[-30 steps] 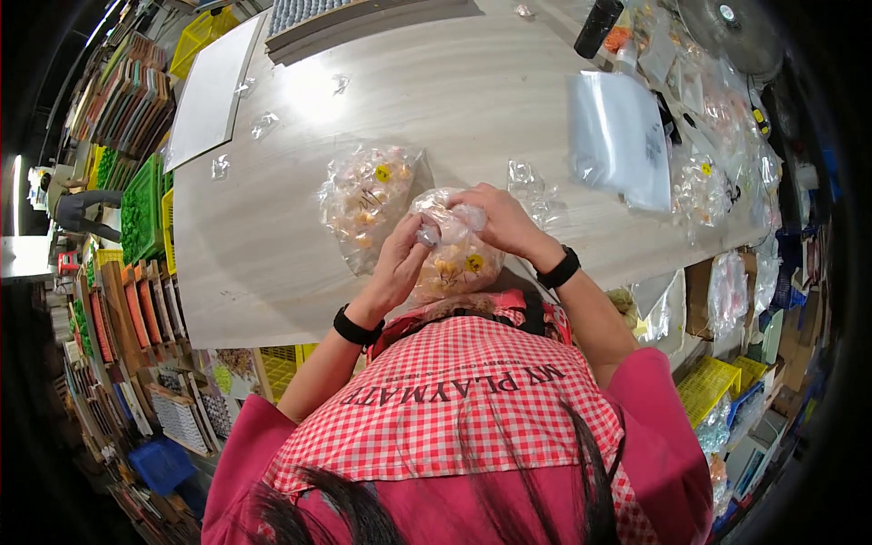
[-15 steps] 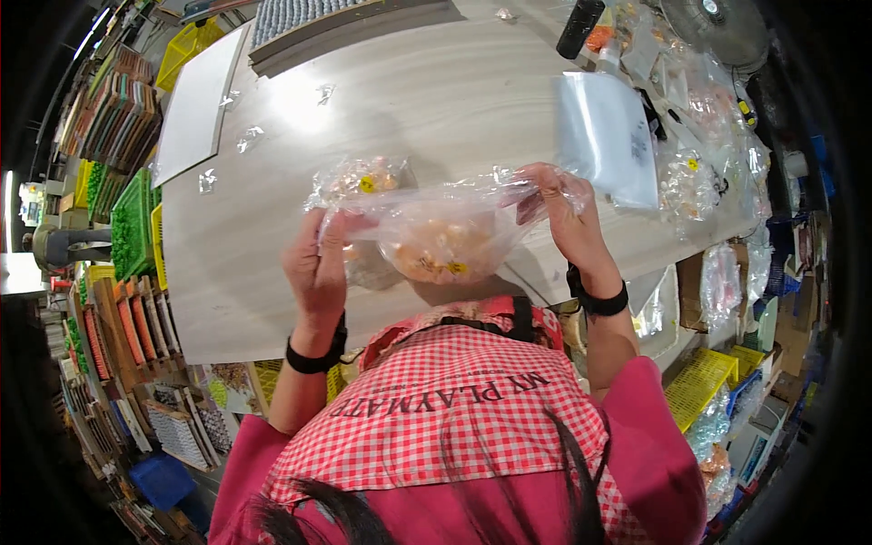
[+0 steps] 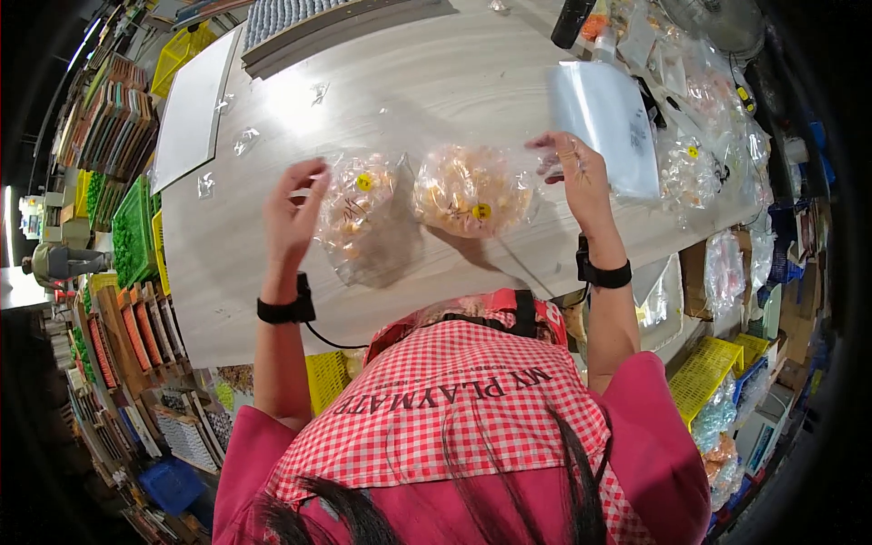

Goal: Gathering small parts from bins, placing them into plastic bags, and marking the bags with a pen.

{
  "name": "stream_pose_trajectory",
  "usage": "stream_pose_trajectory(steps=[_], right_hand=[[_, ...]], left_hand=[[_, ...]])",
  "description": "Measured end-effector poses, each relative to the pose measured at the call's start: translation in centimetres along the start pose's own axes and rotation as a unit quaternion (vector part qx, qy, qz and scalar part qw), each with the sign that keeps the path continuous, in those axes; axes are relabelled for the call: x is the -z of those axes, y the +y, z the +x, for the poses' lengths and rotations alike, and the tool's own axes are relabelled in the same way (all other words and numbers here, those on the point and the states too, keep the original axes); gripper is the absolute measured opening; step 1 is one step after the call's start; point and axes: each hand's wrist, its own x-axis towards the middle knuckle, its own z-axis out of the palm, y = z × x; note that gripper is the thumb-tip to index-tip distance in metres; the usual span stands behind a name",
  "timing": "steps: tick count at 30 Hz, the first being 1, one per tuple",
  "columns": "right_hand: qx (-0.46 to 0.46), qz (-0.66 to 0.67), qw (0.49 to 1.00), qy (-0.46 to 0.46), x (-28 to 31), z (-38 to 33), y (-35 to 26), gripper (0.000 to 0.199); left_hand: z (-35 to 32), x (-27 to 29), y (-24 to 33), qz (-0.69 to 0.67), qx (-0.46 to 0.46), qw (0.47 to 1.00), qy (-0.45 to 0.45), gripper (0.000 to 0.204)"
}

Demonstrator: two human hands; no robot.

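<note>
Two clear plastic bags of small orange and cream pieces lie side by side on the pale table (image 3: pixel 236 300). The left-hand bag (image 3: pixel 361 222) has a yellow round sticker and dark handwriting. A similar sticker marks the right-hand bag (image 3: pixel 468 186), which looks fuller and rounder. My left hand (image 3: pixel 295 209) is just left of the first bag, its fingers loosely bent with nothing in them. Beyond the right edge of the fuller bag, my right hand (image 3: pixel 581 177) hovers with fingers apart, holding nothing. Each wrist wears a black band.
A stack of clear plastic sleeves (image 3: pixel 604 132) lies right of my right hand. More filled bags (image 3: pixel 688 182) crowd the table's right side, near a fan (image 3: pixel 718 23). A white board (image 3: pixel 195 109) and a tray of grey pieces (image 3: pixel 304 20) sit at the far left.
Both hands have let go of the fuller bag's stretched top and moved apart. That bag now rests on the table, slightly farther from me and to the right.
</note>
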Motion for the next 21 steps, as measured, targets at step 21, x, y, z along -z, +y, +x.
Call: stream_pose_trajectory(steps=[21], right_hand=[[0.071,-0.011,0.997,-0.001,-1.1,0.3,-0.7,0.018]], left_hand=[[-3.9,-1.2,-8.7,-0.023,0.055,0.996,-0.061,0.015]])
